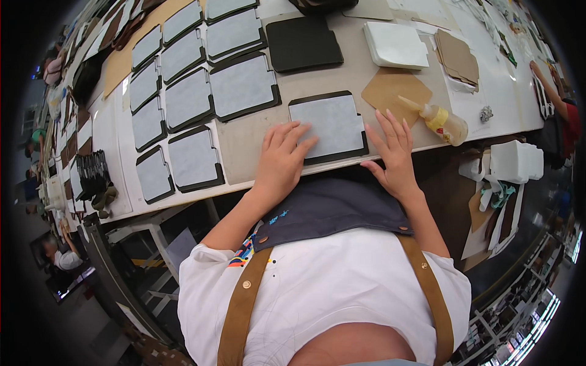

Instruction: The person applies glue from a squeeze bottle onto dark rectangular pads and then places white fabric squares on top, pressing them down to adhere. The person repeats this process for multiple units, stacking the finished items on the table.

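Observation:
In front of me on the table lies a black panel [364,137] with a pale grey sheet [328,122] on top, leaving a dark border. My left hand [282,152] rests at its left side, fingers stretched out and the tips on the sheet's edge. At the right side is my right hand [394,149], its fingers spread and pointing away from me, close to the panel's right edge. Neither hand grips anything. A brown card [387,91] and a squeeze bottle with a yellow label [448,126], lying on its side, are just beyond my right hand.
Several similar grey-topped black panels [189,97] stand in rows to the left. Further back are a bare black panel stack [304,44], a white sheet stack [397,46] and brown card pieces [456,56]. A crumpled ball [486,114] lies right. Other people work around the edges.

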Tool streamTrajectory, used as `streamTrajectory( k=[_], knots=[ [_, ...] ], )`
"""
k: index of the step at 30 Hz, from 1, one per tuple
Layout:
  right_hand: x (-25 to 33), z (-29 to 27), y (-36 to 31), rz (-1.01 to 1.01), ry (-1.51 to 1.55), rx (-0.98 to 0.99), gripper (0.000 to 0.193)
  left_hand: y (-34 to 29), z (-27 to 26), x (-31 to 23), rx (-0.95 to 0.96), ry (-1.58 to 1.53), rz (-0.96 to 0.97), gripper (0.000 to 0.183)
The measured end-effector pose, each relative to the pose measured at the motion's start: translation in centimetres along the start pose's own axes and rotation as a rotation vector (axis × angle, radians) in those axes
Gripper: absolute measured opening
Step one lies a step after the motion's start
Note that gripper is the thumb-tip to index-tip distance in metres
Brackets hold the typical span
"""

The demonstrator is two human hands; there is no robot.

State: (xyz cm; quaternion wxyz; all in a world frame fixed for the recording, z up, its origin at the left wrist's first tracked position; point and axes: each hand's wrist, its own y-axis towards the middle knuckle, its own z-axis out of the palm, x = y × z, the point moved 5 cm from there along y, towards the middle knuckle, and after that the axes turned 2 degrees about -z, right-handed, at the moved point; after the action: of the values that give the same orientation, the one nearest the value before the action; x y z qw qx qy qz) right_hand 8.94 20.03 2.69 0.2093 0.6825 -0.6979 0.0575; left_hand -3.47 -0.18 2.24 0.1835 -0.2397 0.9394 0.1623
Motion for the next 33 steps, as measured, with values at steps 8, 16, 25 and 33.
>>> streamTrajectory(
  k=[8,16,25,33],
  knots=[
    [0.3,0.5,-1.6,-0.048,-0.052,-0.001,0.058,-1.9,0.5,-0.9,0.131,0.048,0.125,0.059],
    [2.0,1.5,-0.9,-0.117,0.015,-0.046,0.053,-2.4,-0.1,-0.3,0.004,-0.018,0.074,0.048],
    [1.4,0.9,-0.1,-0.151,0.04,-0.178,0.017,-2.5,-0.7,0.4,-0.08,-0.069,0.029,0.021],
    [2.5,1.2,1.0,-0.34,-0.071,-0.144,0.015,-2.5,-2.1,1.2,-0.2,-0.106,-0.052,0.012]
  ],
)
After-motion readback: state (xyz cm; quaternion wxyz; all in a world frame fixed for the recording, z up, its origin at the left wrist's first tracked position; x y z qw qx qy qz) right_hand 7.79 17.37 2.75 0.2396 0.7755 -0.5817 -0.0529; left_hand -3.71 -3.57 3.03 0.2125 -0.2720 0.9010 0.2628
